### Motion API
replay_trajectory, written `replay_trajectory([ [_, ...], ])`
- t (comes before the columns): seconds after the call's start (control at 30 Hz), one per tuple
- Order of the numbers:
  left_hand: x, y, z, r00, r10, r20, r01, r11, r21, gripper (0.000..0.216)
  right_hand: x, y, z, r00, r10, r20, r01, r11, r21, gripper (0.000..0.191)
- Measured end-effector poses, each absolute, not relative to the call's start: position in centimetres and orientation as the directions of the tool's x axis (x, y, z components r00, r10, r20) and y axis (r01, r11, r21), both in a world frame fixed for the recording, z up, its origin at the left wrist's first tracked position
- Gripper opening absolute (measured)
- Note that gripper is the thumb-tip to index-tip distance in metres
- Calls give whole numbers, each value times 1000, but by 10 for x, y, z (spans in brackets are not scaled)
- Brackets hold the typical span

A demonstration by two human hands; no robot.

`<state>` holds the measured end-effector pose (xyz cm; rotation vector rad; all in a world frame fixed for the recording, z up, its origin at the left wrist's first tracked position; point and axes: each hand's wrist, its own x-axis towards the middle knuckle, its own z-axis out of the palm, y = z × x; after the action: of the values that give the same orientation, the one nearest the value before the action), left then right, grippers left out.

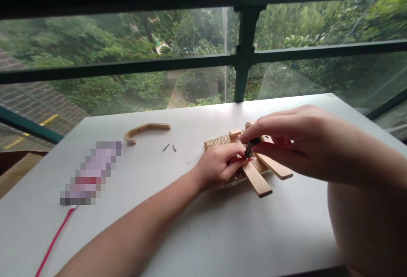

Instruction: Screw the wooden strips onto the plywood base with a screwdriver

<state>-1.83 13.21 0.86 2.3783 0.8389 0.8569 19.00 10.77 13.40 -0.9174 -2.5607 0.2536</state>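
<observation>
My right hand (286,135) is closed, thumb and fingers gripping a small dark tool (252,145) that points down; its exact kind is unclear. Close by its tip, my left hand (219,162) has its fingers pinched together at a flat wooden slat (258,180). What sits between those fingertips is too small to make out. Another wooden slat (276,167) lies to the right, partly under my right hand. Both slats rest across a brown, tape-wrapped package (218,142), much of which my hands cover.
On the white table (178,226), a curved wooden piece with holes (148,126) lies at the back left. Two screws (170,147) are left of the package. A blurred-out object (95,171) with a red cord (55,241) is further left. Green-framed windows (243,52) stand behind.
</observation>
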Motion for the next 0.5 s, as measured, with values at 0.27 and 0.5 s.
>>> replay_trajectory([
  [0.27,-20,135,2,601,647,469,372,-746,553,23,180,109,130,-600,701,386,670,704,-237,10],
  [0.5,-20,136,2,645,632,430,367,-749,551,26,171,112,128,-579,739,345,727,659,-193,34],
])
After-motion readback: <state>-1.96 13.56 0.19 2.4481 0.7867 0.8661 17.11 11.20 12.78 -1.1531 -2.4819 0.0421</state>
